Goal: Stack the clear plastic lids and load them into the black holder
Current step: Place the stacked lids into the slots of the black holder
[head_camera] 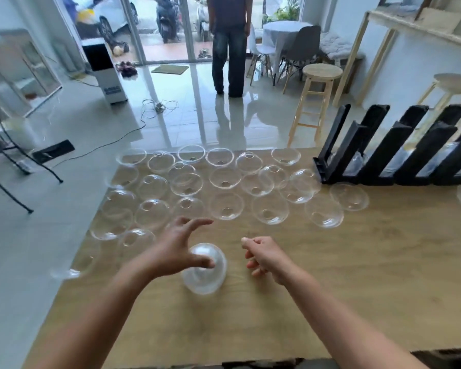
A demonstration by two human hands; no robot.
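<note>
Hovering over the table (357,288), the left hand (176,249) has its fingers spread wide and its thumb at a domed stack (205,270) of lids near the front edge, probably steadying it or going for the next lid; actual contact is unclear. The right hand (261,255) is just beside the stack, fingers curled in, nothing seen in it. Loose lids (225,178) lie in rough rows across the far half, spread out so each can be picked singly. The holder (383,155) stands far right with tilted slots, some already holding lids. No readable writing; the blue label on a white unit (109,81) on the floor is too blurred.
</note>
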